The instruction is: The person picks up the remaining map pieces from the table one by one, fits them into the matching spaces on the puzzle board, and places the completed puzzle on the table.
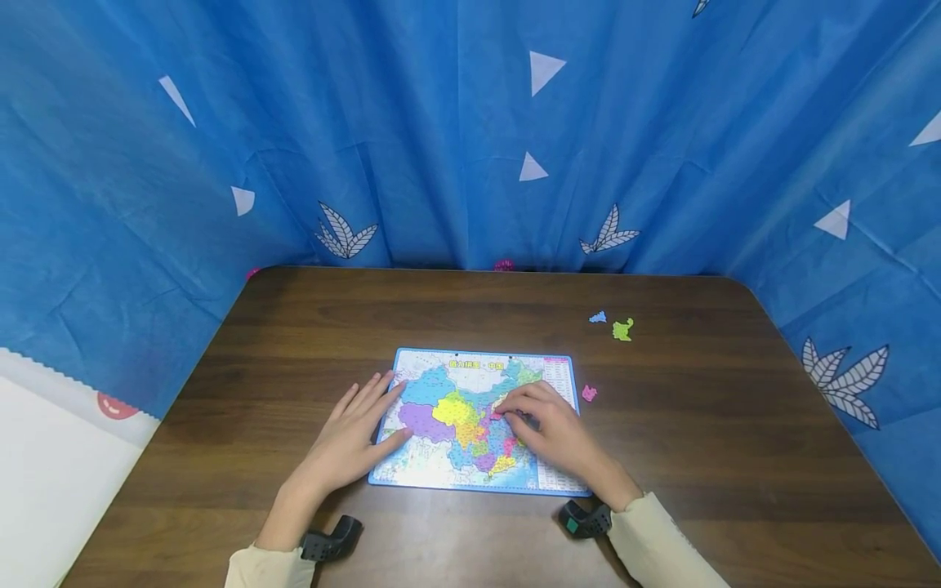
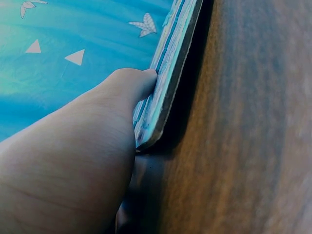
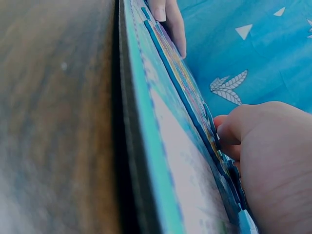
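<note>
A map puzzle board (image 1: 456,483) with a blue rim lies on the table, its middle covered by colourful map pieces. My left hand (image 1: 356,437) rests on the board's left edge with fingers spread and straight; in the left wrist view the thumb (image 2: 141,85) presses on the edge. Over the right-centre part of the map, my right hand (image 1: 547,425) has its thumb and fingers curled together, pinching a small pink puzzle piece (image 1: 496,416) close at the map's surface. In the right wrist view those fingertips (image 3: 224,129) are right at the raised pieces, which partly hide them.
To the right of the board lies a loose pink piece (image 1: 590,393). Farther back are a green piece (image 1: 622,330) and a small blue piece (image 1: 599,317). A blue curtain (image 1: 434,147) hangs behind the brown wooden table (image 1: 294,327).
</note>
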The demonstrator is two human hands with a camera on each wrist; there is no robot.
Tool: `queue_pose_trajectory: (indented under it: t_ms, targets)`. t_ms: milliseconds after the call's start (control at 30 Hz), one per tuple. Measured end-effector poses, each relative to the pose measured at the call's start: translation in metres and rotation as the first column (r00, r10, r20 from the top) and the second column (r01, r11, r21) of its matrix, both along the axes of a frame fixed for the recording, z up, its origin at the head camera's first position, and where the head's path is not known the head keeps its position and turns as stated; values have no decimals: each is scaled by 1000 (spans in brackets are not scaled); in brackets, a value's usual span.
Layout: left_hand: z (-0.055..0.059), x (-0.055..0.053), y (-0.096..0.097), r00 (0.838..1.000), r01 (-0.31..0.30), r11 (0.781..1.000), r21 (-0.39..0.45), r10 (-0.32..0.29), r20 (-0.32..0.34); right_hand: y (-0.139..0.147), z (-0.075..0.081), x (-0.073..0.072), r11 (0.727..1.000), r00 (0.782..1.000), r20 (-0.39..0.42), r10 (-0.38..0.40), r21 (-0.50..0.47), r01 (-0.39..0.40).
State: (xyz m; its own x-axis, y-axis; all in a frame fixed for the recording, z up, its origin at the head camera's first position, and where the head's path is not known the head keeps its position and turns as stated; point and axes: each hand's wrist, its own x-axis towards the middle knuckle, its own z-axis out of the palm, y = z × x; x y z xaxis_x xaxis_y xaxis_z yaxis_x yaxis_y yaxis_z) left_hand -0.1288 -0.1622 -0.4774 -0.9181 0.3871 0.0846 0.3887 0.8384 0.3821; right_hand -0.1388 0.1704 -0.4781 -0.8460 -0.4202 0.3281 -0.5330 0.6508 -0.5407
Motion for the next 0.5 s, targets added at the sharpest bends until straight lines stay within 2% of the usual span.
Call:
queue_pose_trajectory:
  t_ms: [500]
  targets:
    - [-2, 1, 1, 1000, -12, 1000, 2, 12, -13, 0, -3, 1, 1000, 1000, -13, -4, 2, 4]
